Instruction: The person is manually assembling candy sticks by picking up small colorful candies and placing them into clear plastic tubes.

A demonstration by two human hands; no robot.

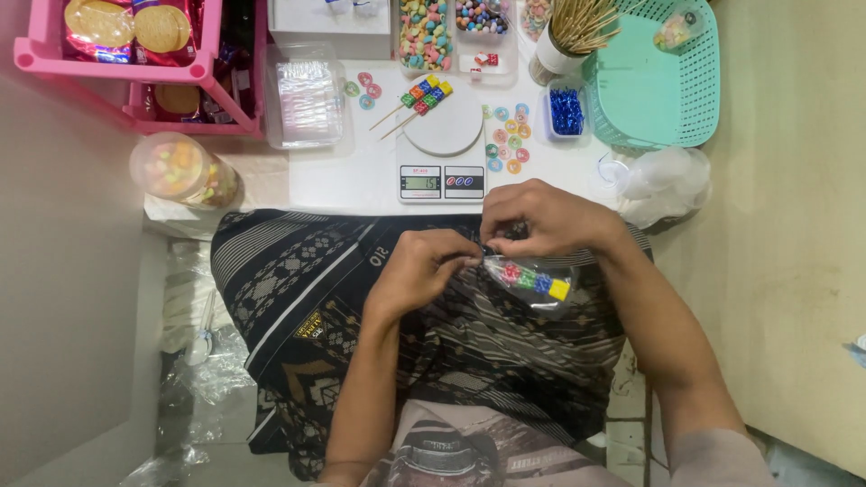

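My left hand [424,269] and my right hand [541,219] meet over my lap, both pinching the top of a small clear plastic bag [534,281]. Inside the bag lies a skewer of coloured candy cubes, red, green, blue and yellow. The bag hangs below my right hand, over a dark patterned cloth [307,289] on my lap. Two more candy skewers [422,97] rest on the round white plate of a small digital kitchen scale [442,153] just beyond my hands.
On the white table [361,171]: a stack of clear bags [307,99], trays of coloured candies [424,36], a cup of wooden skewers [568,36], blue twist ties [566,111], a mint basket [658,81], loose ring candies [510,135]. A pink rack [135,63] and a candy jar [180,169] stand left.
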